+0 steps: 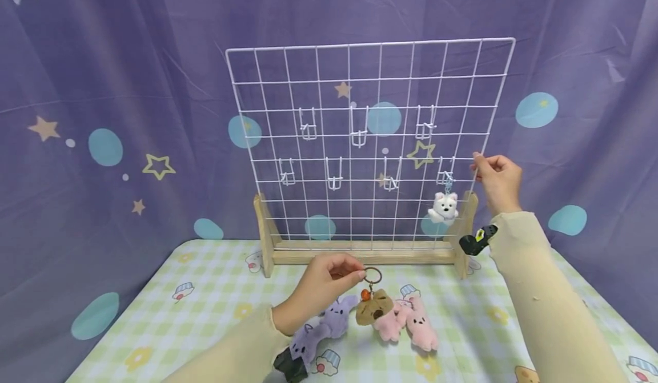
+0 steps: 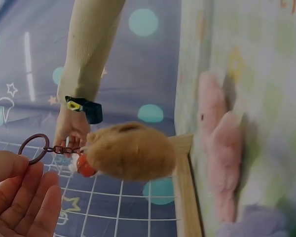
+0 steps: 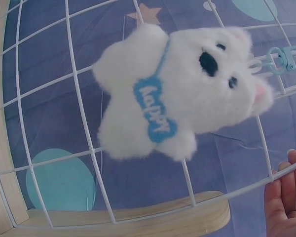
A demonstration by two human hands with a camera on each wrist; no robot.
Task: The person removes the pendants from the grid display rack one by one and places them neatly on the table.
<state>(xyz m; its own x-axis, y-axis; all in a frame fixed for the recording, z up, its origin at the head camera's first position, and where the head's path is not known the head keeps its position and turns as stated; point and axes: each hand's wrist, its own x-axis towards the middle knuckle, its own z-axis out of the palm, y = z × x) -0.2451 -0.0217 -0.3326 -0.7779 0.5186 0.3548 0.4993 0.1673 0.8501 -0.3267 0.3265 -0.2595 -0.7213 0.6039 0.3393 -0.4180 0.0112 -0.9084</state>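
My left hand point(image 1: 328, 277) pinches the metal ring of a brown plush keychain point(image 1: 375, 307) above the table. In the left wrist view, the brown plush point(image 2: 133, 154) hangs from a short chain beside an orange-red bead point(image 2: 86, 165). My right hand point(image 1: 501, 182) grips the right edge wire of a white wire grid panel point(image 1: 370, 44), thumb on the near side. Close to that hand, a white dog plush keychain point(image 1: 444, 209) hangs from a hook by a light-blue clasp. The right wrist view shows its blue "happy" tag point(image 3: 155, 111).
Several white hooks point(image 1: 358, 137) hang in two rows on the grid. A wooden stand point(image 1: 365, 256) holds the panel upright. Pink plush keychains point(image 1: 422, 330) and purple ones point(image 1: 336, 317) lie on the checked tablecloth point(image 1: 205, 291). Behind hangs a purple curtain point(image 1: 128, 57).
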